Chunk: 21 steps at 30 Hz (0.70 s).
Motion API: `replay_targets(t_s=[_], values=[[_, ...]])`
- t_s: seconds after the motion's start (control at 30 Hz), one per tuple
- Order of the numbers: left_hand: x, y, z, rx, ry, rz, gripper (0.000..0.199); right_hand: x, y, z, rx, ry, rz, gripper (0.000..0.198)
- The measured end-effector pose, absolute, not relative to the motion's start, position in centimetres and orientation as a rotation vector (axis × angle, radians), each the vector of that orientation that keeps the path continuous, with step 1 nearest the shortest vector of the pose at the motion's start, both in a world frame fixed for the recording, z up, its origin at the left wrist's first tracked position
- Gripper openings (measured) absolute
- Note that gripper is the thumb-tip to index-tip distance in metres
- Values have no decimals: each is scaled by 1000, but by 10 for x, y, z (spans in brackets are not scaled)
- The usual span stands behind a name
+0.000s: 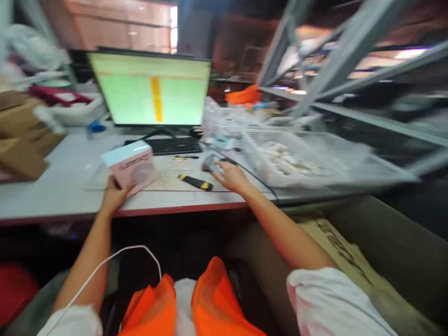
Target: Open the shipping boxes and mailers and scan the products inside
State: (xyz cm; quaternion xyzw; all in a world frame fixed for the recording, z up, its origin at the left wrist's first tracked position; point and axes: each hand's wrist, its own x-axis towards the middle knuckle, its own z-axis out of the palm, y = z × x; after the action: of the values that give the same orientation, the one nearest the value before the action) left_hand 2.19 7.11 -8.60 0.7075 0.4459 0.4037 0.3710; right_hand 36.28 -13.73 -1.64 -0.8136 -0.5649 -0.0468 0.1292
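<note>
My left hand (114,198) grips a pink box (135,170) with a pale blue side and dark lettering by its lower left corner, tilted just above the desk. To the right, my right hand (233,177) has its fingers apart at the edge of a grey computer mouse (209,163); blur hides whether they touch. A black and yellow utility knife (196,182) lies between the two hands. Behind it are a pen (186,157) and a black keyboard (175,146).
A lit monitor (150,88) stands at the back of the desk (70,186). Cardboard boxes (24,135) are stacked at left. On the right sits a white plastic basket (259,161) holding small pale items. A dark cable (250,171) crosses beside the mouse.
</note>
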Motion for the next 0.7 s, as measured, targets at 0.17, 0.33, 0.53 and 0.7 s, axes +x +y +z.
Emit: replay_targets(t_s=[0.17, 0.33, 0.53, 0.7], values=[[-18, 82, -115, 1695, 1174, 1103, 69, 355, -84, -53, -2606, -1562, -239, 60], [-11, 79, -118, 2047, 1060, 1245, 67, 360, -78, -59, -2719, -1378, -173, 62], [-14, 64, -122, 2653, 823, 1222, 66, 369, -62, -56, -2813, -1277, -42, 48], [-11, 66, -123, 2616, 822, 1233, 83, 368, -56, 16, -2600, -1383, 327, 43]])
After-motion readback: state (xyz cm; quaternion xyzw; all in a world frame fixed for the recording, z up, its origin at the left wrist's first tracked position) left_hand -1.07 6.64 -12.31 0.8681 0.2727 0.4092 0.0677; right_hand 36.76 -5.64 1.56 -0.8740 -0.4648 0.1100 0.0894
